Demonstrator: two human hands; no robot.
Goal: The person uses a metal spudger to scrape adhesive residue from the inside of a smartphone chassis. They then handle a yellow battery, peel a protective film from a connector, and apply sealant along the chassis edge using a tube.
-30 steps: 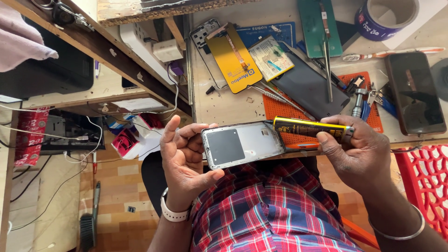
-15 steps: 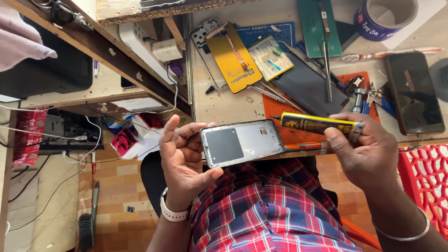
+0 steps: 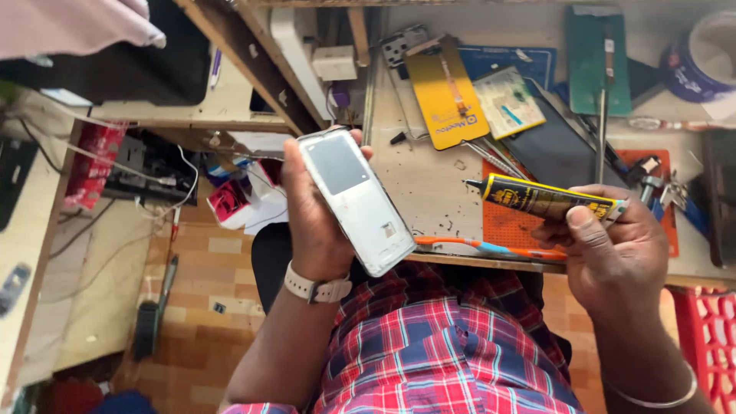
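Observation:
My left hand [image 3: 310,222] grips a white opened phone frame [image 3: 354,198], held lengthwise with its inner side up and a grey panel near the top. A pale watch sits on that wrist. My right hand [image 3: 613,249] holds a yellow and black glue tube [image 3: 540,198], its thin black nozzle pointing left toward the phone but apart from it. An orange and blue toothbrush [image 3: 479,247] also rests under my right fingers, along the bench edge.
The workbench [image 3: 429,180] carries a yellow phone part [image 3: 447,92], a green-printed flat part [image 3: 507,103], a dark screen [image 3: 556,153], an orange mat [image 3: 510,222], a green mat [image 3: 596,57], a tape roll [image 3: 701,54] and small tools. A red crate [image 3: 705,345] stands at right.
My left hand has turned the phone frame from lying crosswise to pointing away from me and moved it left. The glue tube's nozzle has come off the frame and now hangs apart from it.

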